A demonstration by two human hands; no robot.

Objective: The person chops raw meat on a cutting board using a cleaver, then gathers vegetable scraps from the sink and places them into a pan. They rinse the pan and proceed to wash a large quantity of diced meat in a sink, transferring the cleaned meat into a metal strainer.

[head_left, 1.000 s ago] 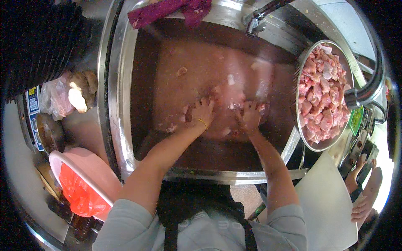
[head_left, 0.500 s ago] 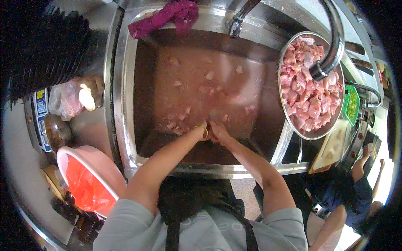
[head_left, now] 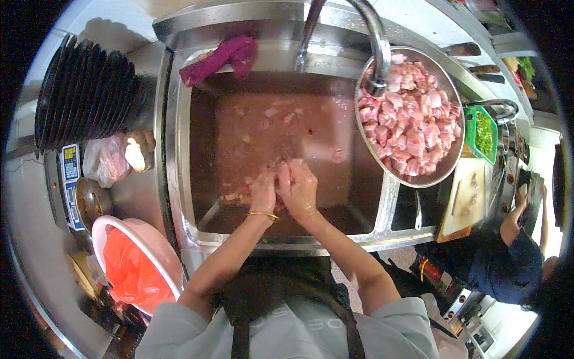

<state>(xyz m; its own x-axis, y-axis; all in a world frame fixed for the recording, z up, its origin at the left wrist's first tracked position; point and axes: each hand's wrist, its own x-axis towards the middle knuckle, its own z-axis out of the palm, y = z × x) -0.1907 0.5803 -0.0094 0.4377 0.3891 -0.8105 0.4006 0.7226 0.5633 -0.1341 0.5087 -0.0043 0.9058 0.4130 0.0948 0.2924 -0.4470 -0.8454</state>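
Observation:
Cloudy reddish-brown water fills a steel sink [head_left: 186, 197] in front of me, with pale raw meat pieces [head_left: 234, 197] showing in it. My left hand [head_left: 263, 190] and my right hand [head_left: 297, 186] are cupped against each other over the sink's near half, fingers closed. Pinkish raw meat shows between the palms; the fingers hide most of it. A yellow bangle [head_left: 263, 215] circles my left wrist. On the right side of the sink rests a large round metal colander [head_left: 455, 161] heaped with chopped raw meat [head_left: 412, 122].
A curved faucet [head_left: 378, 72] overhangs the colander, and a purple cloth [head_left: 224, 58] lies on the far rim. A pink basin [head_left: 170, 263] with a red bag stands at left, near stacked black trays [head_left: 84, 99]. Right are a cutting board [head_left: 472, 197], a green basket [head_left: 491, 157] and another person's arm [head_left: 513, 218].
Both hands have risen out of the murky water and come together into a cup with meat between them. My view has shifted, so the colander appears farther left.

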